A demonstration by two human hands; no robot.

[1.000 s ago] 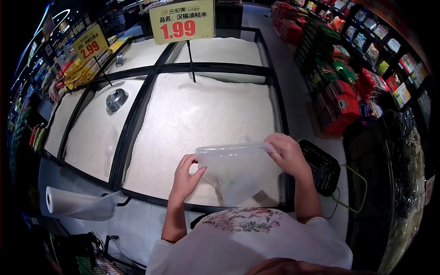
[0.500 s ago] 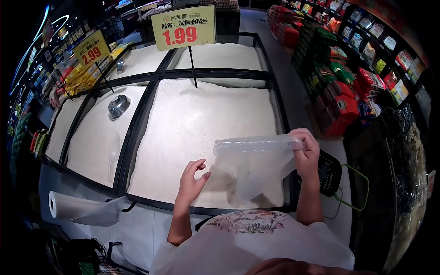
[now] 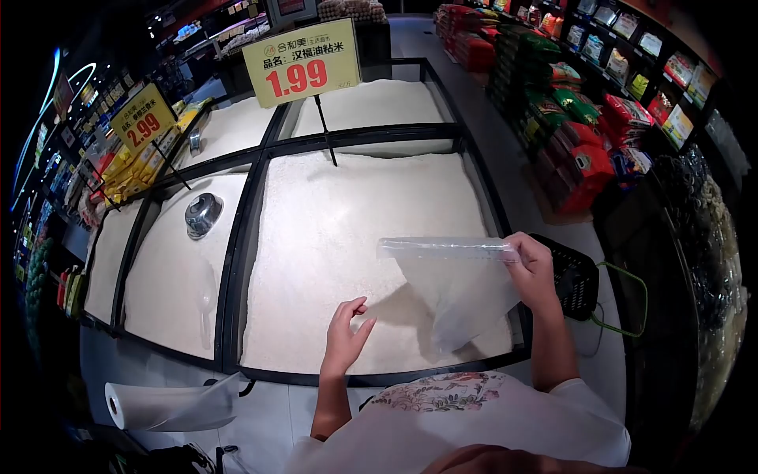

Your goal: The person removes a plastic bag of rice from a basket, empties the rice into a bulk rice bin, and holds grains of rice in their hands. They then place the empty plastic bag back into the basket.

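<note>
A clear plastic bag [image 3: 458,288] hangs from my right hand [image 3: 530,267], whose fingers pinch its folded top edge at the right end. The bag spreads leftward over a bin of white rice [image 3: 316,237] and casts a shadow on it. Left of the bag, apart from it, my left hand [image 3: 346,336] hovers low over the rice. Its thumb and fingers are apart, with nothing between them. A shiny metal bowl [image 3: 204,215] lies tipped on the rice in the bin to the left.
Yellow price signs [image 3: 302,63] stand on thin posts in the bins. A black divider [image 3: 246,237] separates them. At lower left is a roll of plastic bags [image 3: 170,405]. A dark basket with a green handle [image 3: 632,304] is at my right. Stacked bags [image 3: 580,158] line the aisle.
The view has shifted a little, so the bins sit lower and further right. The bag's lower part has swung and narrowed. My left hand is still empty beside it.
</note>
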